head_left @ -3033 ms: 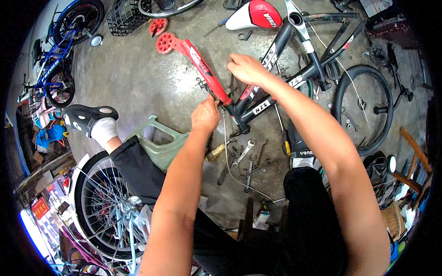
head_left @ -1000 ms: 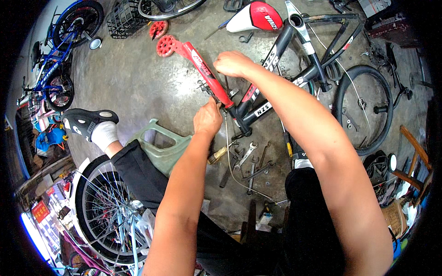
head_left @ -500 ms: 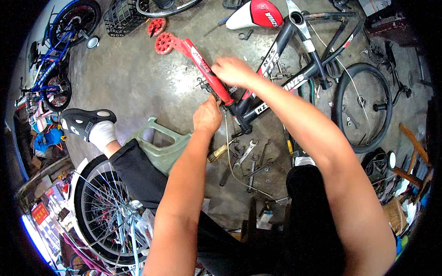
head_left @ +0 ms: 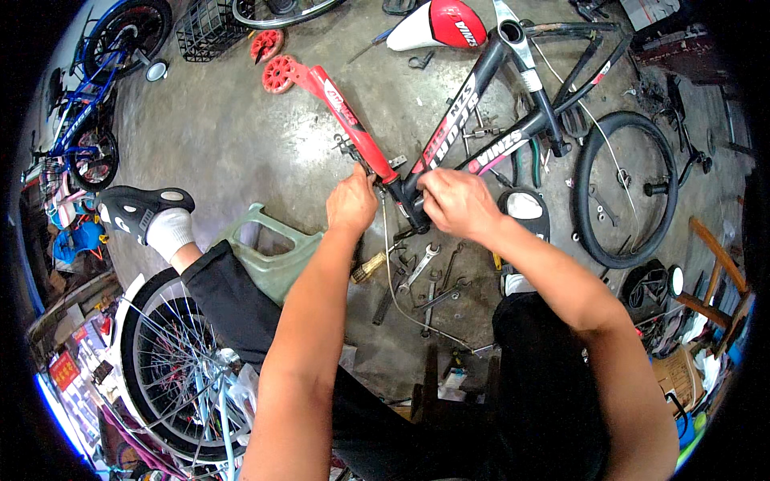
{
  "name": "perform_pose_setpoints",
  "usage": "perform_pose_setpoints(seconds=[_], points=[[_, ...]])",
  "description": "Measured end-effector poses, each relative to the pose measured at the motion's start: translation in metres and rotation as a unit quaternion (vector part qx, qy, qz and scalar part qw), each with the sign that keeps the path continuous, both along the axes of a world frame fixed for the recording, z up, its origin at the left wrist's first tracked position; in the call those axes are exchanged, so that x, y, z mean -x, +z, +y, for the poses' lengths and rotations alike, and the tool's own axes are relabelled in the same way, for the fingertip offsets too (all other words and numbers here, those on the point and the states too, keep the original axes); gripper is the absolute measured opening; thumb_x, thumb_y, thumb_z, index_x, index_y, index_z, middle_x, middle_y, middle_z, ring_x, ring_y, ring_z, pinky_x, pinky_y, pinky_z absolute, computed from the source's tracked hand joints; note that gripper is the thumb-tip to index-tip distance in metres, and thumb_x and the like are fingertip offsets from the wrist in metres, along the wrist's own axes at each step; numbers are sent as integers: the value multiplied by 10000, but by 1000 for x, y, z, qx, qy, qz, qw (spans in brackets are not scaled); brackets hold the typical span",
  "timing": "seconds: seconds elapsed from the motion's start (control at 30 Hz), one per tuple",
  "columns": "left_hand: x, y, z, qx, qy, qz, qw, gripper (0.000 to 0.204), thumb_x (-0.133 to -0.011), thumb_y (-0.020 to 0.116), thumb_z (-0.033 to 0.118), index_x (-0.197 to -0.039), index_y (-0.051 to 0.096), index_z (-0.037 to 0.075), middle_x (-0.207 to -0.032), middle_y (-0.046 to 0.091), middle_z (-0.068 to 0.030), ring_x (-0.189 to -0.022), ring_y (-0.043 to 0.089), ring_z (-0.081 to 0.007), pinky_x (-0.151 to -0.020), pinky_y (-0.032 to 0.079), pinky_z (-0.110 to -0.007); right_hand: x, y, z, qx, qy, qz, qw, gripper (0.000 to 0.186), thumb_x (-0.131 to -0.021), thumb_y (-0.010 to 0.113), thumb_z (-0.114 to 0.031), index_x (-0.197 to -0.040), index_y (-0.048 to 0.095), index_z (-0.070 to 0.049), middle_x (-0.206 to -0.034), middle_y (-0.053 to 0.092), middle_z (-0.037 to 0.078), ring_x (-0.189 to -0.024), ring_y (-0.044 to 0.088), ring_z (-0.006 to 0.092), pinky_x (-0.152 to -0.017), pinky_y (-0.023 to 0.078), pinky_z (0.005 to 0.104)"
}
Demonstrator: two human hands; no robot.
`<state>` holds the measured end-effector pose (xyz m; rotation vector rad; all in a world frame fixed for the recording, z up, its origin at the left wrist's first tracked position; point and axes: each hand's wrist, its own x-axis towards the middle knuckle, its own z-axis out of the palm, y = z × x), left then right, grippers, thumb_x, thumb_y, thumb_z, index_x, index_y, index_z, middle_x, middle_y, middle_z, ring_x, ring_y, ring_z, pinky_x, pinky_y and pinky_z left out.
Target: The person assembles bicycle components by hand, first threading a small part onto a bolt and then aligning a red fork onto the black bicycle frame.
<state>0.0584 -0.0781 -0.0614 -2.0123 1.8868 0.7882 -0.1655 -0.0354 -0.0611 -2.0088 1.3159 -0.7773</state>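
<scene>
My left hand [head_left: 351, 200] is closed just below a red tube [head_left: 353, 120] with a red wheel [head_left: 278, 74] at its upper end, beside small metal fittings [head_left: 343, 144]; what its fingers grip is hidden. My right hand [head_left: 459, 207] has its fingers curled at the lower junction of a black bicycle frame [head_left: 465, 88], right of the red tube's base; a thin dark piece shows at the fingertips, too small to name. A pale cable [head_left: 389, 280] runs down from near my left hand. Wrenches [head_left: 421, 266] and a brush [head_left: 369, 264] lie on the floor below the frame.
A green plastic piece [head_left: 273, 268] lies by my left leg. A red-and-white saddle [head_left: 449, 24] lies behind the frame. A tire [head_left: 585, 184] is at right, a blue bicycle [head_left: 80, 120] at far left, a spoked wheel [head_left: 168, 353] at lower left, a wooden chair [head_left: 714, 256] at right.
My right hand has moved down and rightward, from beside the upper red tube to the frame junction near the tube's base. My left hand stays near the fittings; the view has shifted slightly.
</scene>
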Motion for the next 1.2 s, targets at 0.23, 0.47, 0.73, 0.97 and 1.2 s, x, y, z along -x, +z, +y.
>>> perform_pose_setpoints(seconds=[0.23,0.47,0.73,0.97,1.2], points=[[2,1,0,-7,7,-5,1000,318,-1044,491,328,-1151,542,32,-1037,712,-297,-1008,675,-495,-879,521,-584,6,10,-89,-92,6,-2,996,262,-947,480,-254,-1058,567,-33,-891,686,237,-889,661,460,-804,506,572],[5,4,-2,-27,13,-11,999,333,-1043,482,341,-1175,533,40,-1066,713,-287,-1036,676,-482,-890,522,-578,-19,-14,-141,-157,-4,44,987,387,-929,447,-313,-1015,633,16,-1052,683,305,-1021,645,489,-923,486,579],[7,4,-3,-35,21,-19,999,355,-1050,460,362,-1193,527,45,-1070,715,-284,-1045,678,-476,-897,524,-571,-46,-20,-153,-223,2,56,973,459,-923,452,-341,-1047,697,27,-1108,682,313,-1079,647,475,-973,491,537],[2,3,-6,-40,5,-13,999,355,-1049,452,349,-1186,534,32,-1059,712,-300,-1044,679,-476,-905,523,-569,-54,9,-108,-158,-20,39,986,346,-929,513,-295,-960,648,22,-926,706,276,-937,690,448,-851,539,544],[2,1,-4,-32,8,-4,999,354,-1043,463,342,-1204,543,38,-1050,715,-295,-1027,682,-483,-898,527,-570,-24,-16,16,59,119,146,980,194,-811,693,-186,-930,581,-80,-832,594,89,-807,642,288,-751,517,444]])
